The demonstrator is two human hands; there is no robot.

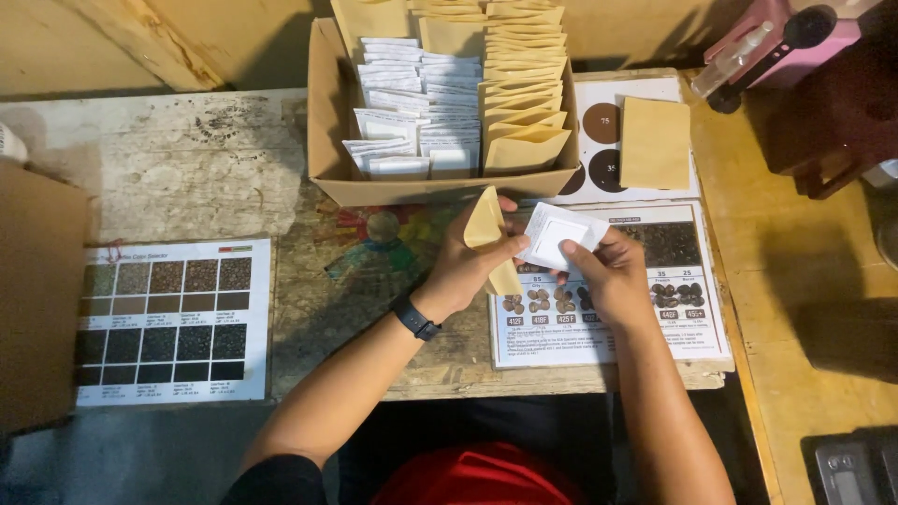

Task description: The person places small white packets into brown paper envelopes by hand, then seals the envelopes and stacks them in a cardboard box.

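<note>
Tan envelope (490,234) upright, mouth up

Black wristband (415,317), red top (477,475)

Colour chart sheet (173,321) at left; pink spray bottle (748,51) top right; calculator (849,469) bottom right.

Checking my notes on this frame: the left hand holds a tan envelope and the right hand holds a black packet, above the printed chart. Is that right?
Not quite. The head view shows the right hand holding a white packet, not a black one. The rest stands: the left hand holds the tan envelope, both above the printed chart.
</note>
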